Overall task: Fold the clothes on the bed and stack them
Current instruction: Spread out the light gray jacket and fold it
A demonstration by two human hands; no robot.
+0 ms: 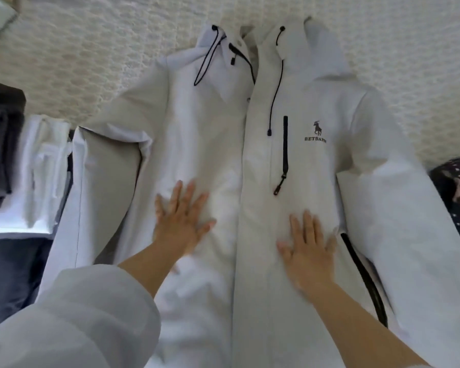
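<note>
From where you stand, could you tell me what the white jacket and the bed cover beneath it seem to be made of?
White jacket: probably a smooth synthetic shell, faintly sheened, creasing softly under both flat hands.
Bed cover: apparently a cream quilted or knitted textile, matte, with a raised repeating pattern. Blur leaves the weave uncertain.

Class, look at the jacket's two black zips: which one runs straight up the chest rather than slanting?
The zip beside the horse logo; the other zip slants low near the right hand.

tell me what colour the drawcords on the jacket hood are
Dark navy, near black, against the white jacket; drawcords show in the head view.
</note>
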